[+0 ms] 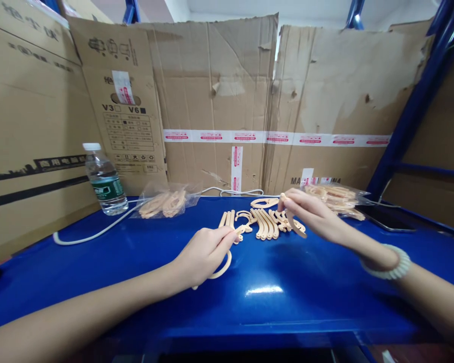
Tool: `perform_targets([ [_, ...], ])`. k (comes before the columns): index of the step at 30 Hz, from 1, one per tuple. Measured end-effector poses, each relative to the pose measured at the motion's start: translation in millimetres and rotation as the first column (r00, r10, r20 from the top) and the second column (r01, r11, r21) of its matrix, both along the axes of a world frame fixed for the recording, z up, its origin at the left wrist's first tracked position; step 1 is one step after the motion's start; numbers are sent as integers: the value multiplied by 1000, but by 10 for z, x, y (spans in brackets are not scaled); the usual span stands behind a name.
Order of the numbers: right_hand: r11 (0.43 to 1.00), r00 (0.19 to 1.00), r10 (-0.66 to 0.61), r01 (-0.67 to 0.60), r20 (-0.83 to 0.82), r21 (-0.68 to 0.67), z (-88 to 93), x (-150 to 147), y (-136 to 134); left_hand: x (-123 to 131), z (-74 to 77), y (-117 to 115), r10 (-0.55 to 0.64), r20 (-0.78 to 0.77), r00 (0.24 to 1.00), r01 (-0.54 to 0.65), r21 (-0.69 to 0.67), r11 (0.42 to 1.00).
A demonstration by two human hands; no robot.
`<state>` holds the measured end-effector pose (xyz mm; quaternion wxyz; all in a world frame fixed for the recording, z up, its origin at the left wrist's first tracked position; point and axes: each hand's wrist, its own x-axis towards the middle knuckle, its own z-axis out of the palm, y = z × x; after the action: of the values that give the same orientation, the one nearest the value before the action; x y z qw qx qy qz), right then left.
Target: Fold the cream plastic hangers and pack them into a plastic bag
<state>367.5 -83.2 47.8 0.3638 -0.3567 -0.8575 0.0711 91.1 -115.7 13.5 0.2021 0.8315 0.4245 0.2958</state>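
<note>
My left hand (206, 254) is closed in a pinch, and a curved beige piece (223, 266) shows below its fingers. Between finger and thumb of my right hand (306, 209) is another curved beige piece (297, 225), hanging down over the table. Between the hands, a row of wavy beige strips (265, 224) lies side by side, with several straighter strips (229, 219) left of it. An oval beige loop (264, 202) lies behind the row. My fingers partly hide what they grip.
Clear bags of beige pieces lie at the left (166, 201) and right (336, 196) of the blue table (257, 307). A water bottle (105, 184) stands at the left by a white cable (94, 237). A phone (386, 219) rests at the right. Cardboard (212, 101) walls the back.
</note>
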Motion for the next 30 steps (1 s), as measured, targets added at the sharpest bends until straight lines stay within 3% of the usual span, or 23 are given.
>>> perform_targets([
  [3, 998, 987, 31, -40, 159, 50, 61, 244, 214, 39, 32, 19, 49, 260, 964, 57, -383, 922],
  [7, 993, 961, 41, -69, 274, 97, -33, 376, 414, 48, 49, 74, 119, 421, 899, 152, -555, 818],
  [12, 982, 933, 131, -169, 335, 87, -240, 399, 612, 43, 94, 54, 201, 487, 850, 169, -613, 772],
  [16, 984, 909, 146, -175, 390, 40, -315, 409, 679, 56, 131, 7, 233, 485, 843, 153, -631, 760],
  [30, 988, 847, 143, -91, 512, -125, -101, 402, 497, 40, 119, 19, 243, 511, 825, 181, -645, 742],
])
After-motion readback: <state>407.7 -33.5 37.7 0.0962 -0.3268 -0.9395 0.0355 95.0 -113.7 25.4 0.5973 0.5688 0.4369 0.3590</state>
